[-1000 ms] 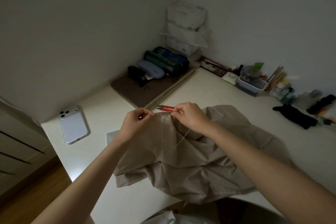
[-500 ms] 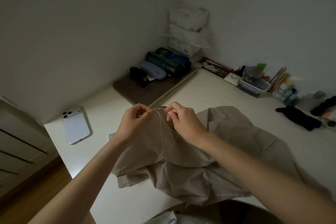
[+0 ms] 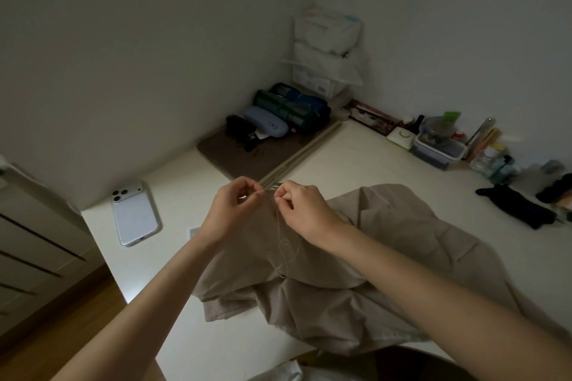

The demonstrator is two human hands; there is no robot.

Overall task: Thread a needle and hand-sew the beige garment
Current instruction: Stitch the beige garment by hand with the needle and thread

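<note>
Clear box [image 3: 439,158] holds small items [image 3: 438,133]; left hand [image 3: 230,210], right hand [image 3: 305,210] pinch thread [image 3: 283,246].

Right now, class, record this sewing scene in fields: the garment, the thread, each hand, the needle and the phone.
beige garment: crumpled on the white table
thread: hangs in loose loops down to the garment
left hand: pinches the thread above the garment
right hand: pinches the thread beside the left hand
needle: too small to tell
phone: camera side up, left of the garment, not touching it
</note>
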